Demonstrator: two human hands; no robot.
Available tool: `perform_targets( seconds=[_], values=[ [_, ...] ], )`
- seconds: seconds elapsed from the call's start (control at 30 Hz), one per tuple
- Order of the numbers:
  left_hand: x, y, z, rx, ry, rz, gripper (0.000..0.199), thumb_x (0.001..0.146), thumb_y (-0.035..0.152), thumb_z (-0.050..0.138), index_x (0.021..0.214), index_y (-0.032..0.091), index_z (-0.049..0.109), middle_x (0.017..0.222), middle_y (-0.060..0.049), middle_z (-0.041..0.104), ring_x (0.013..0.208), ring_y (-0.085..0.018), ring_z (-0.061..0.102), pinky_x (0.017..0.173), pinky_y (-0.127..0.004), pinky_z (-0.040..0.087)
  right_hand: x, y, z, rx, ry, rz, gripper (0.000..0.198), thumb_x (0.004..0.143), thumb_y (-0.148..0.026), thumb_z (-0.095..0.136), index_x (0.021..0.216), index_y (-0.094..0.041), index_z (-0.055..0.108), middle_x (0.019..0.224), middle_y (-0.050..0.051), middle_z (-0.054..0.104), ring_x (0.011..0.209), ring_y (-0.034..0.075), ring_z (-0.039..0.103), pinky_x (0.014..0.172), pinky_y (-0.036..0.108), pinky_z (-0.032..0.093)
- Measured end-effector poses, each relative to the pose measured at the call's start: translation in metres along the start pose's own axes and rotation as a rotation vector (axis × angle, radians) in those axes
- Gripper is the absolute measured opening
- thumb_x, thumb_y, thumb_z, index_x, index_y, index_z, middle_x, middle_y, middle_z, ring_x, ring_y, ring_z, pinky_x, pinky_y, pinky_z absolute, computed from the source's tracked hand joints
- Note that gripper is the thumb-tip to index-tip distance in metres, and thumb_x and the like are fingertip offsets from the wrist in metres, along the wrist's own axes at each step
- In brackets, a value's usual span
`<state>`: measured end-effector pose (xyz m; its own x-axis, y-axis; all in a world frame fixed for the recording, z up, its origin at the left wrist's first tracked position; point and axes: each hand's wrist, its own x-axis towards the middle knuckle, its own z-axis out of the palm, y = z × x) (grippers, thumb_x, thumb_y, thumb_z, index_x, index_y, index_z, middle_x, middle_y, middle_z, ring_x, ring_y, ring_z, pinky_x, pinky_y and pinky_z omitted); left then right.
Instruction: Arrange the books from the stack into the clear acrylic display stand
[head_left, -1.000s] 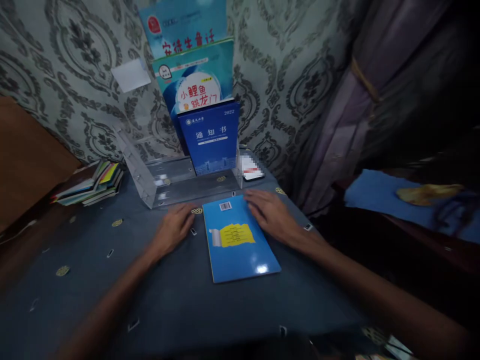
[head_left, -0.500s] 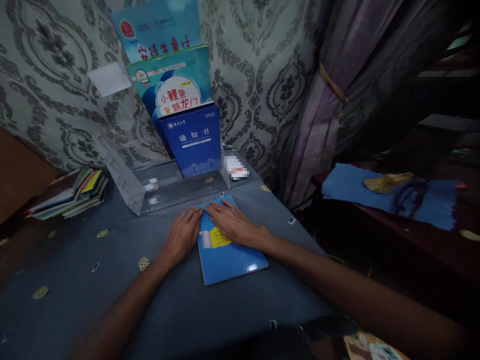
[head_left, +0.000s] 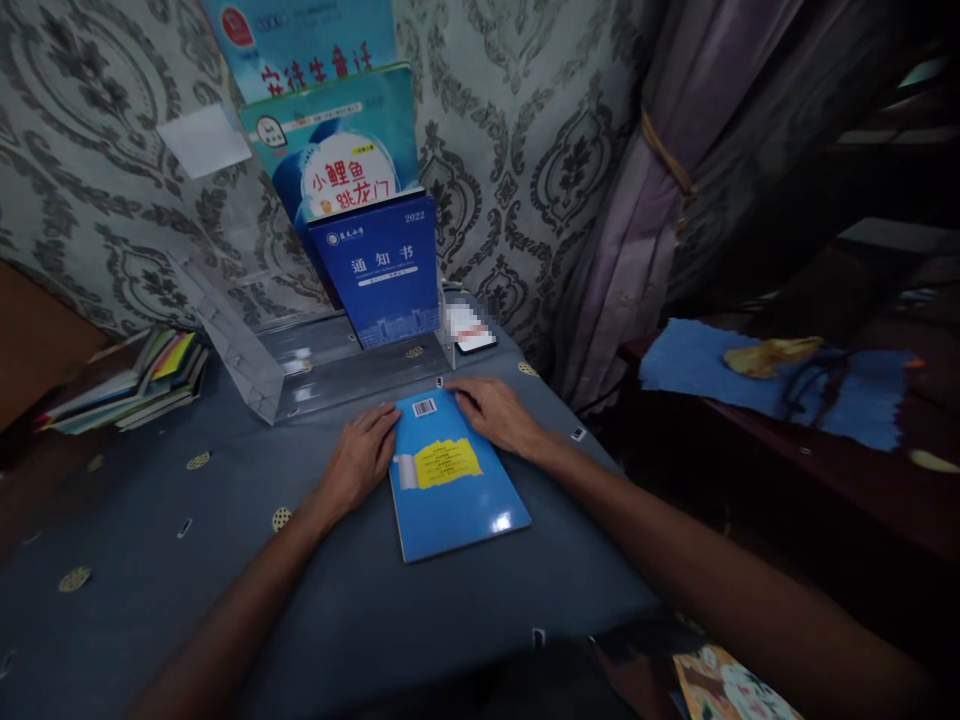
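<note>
A blue book (head_left: 457, 520) lies closed on the cloth-covered table, a barcode at its far edge and a yellow torn-paper design in the middle. At its far left corner, my left hand (head_left: 362, 445) rests with fingers stretched flat, their tips touching the edge. My right hand (head_left: 499, 412) lies at the far right corner, palm down, fingers extended over the edge; its thumb is hidden. Neither hand grips the book. Just beyond stands a clear acrylic rack (head_left: 262, 385) with a dark blue booklet (head_left: 390, 285) in front and two teal books (head_left: 352, 130) behind it.
A stack of thin books (head_left: 142, 385) sits at the table's left. Beside the rack's right end is a partly blurred phone-like object (head_left: 472, 330). Past the table's right edge, a blue cloth (head_left: 690, 375) lies on a dark red surface. A patterned curtain (head_left: 517, 180) hangs behind.
My right hand has slid off the middle of the blue book to its far right corner, uncovering the barcode and yellow design. My left hand stays at the left edge. The view has shifted slightly.
</note>
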<state>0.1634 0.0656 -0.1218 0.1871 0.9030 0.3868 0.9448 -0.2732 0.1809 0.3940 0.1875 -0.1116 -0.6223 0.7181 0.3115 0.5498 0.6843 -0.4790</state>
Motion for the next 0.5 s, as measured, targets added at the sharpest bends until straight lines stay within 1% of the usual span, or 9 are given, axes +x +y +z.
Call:
perform_targets(
  seconds=[0.1,0.2,0.27,0.4,0.5],
  values=[
    [0.005,-0.001,-0.004,0.000,-0.075,0.005,0.040,0.101,0.026,0.041,0.135,0.016,0.059,0.142,-0.013,0.061,0.132,-0.028,0.057,0.110,-0.052,0.047,0.001,0.003,0.000,0.077,-0.005,0.009,0.036,0.095,-0.016,0.049,0.125,-0.020,0.068,0.122,0.009,0.074,0.112,0.026,0.069,0.097,0.040,0.053],
    [0.015,0.004,-0.009,0.030,-0.156,0.002,0.042,0.101,0.026,0.039,0.138,0.019,0.058,0.145,-0.012,0.059,0.135,-0.029,0.054,0.114,-0.061,0.039,0.002,0.005,-0.002,0.119,-0.011,0.018,0.036,0.095,-0.017,0.050,0.124,-0.021,0.069,0.122,0.009,0.074,0.112,0.027,0.069,0.098,0.042,0.053],
    [0.026,0.008,-0.009,0.032,-0.214,0.016,0.043,0.102,0.027,0.038,0.139,0.020,0.057,0.147,-0.011,0.057,0.137,-0.030,0.052,0.115,-0.063,0.034,0.002,0.007,-0.002,0.157,0.003,0.031,0.035,0.094,-0.017,0.050,0.122,-0.022,0.070,0.120,0.008,0.075,0.112,0.027,0.070,0.099,0.044,0.053],
    [0.053,0.019,-0.002,-0.008,-0.297,0.081,0.044,0.103,0.029,0.036,0.141,0.021,0.055,0.149,-0.010,0.056,0.139,-0.027,0.050,0.118,-0.060,0.031,0.003,0.011,0.001,0.313,0.057,0.040,0.037,0.095,-0.015,0.046,0.125,-0.022,0.068,0.115,0.007,0.077,0.110,0.024,0.071,0.099,0.043,0.053],
    [0.068,0.023,0.008,-0.025,-0.308,0.116,0.043,0.102,0.028,0.037,0.141,0.022,0.054,0.149,-0.010,0.056,0.139,-0.025,0.050,0.119,-0.057,0.030,0.005,0.018,0.007,0.437,0.127,0.038,0.039,0.095,-0.015,0.045,0.128,-0.022,0.065,0.113,0.006,0.078,0.110,0.022,0.071,0.100,0.043,0.053]
  ],
)
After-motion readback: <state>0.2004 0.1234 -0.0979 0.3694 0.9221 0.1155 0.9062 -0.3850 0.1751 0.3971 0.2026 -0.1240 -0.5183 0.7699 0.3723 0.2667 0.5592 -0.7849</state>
